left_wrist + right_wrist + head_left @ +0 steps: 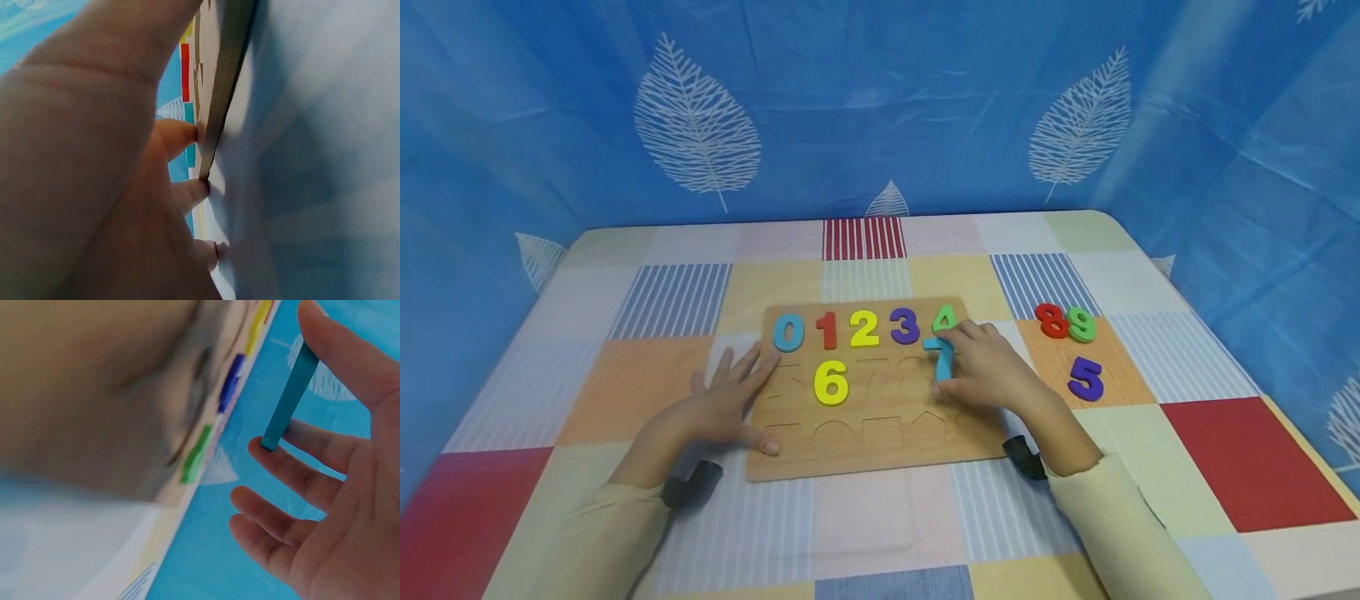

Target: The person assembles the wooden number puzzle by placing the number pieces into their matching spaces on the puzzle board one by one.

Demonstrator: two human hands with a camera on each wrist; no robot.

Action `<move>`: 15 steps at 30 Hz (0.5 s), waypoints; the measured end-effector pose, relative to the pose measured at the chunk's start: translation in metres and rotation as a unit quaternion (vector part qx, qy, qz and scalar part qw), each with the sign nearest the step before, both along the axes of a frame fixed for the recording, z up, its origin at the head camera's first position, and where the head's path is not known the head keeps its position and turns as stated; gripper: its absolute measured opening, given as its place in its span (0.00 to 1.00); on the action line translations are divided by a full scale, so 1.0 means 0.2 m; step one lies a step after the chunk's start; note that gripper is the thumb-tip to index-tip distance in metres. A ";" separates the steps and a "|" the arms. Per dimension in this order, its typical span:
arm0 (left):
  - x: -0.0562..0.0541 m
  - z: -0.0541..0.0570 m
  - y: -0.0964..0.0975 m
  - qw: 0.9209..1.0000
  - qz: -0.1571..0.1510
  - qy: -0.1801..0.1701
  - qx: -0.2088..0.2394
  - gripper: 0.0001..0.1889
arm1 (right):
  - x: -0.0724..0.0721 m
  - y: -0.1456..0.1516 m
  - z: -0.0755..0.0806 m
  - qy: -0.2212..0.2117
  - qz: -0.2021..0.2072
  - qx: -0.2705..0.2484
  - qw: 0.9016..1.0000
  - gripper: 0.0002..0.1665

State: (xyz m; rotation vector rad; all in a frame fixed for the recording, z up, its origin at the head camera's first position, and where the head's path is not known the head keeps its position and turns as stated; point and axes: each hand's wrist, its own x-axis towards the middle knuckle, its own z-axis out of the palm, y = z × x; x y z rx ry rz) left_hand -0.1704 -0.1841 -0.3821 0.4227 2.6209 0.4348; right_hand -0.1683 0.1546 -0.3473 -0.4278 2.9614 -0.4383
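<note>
A blue backdrop (880,100) printed with white leaves stands behind and beside the surface (887,517), which is covered in a patchwork print. On the surface lies a wooden number board (872,408), flat, with outlined recesses showing in its middle and lower rows.

Left hand (724,408): released, fingers spread, thumb and fingertips in contact with the board at its left edge. Right hand (985,367): grasping the blue 7 (944,362), pinched between thumb and fingers. The piece is held over the right part of the board, below the green 4; the right wrist view shows it apart from the board.

Each wrist carries a black device (692,485).

Numerals on the board, top row, left to right: blue 0 (777,333), red 1 (827,331), yellow 2 (864,332), purple 3 (907,325), green 4 (951,317). Middle row: yellow 6 (822,383), beneath the red 1.

Right of the board, on an orange patch: red 8 (1050,320) just beside green 9 (1084,331), with purple 5 (1086,379) nearer the person.
</note>
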 end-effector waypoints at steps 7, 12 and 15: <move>0.00 0.00 0.00 1.000 0.001 -0.002 0.003 0.67 | -0.04 -0.13 0.04 0.002 0.031 0.004 1.000 0.46; 0.00 0.00 0.00 1.000 0.000 -0.002 0.006 0.67 | -0.06 -0.22 0.03 -0.002 0.047 0.021 0.999 0.46; 0.01 0.01 -0.01 1.000 0.003 -0.006 0.006 0.66 | -0.05 -0.28 0.03 -0.007 0.049 0.033 0.998 0.45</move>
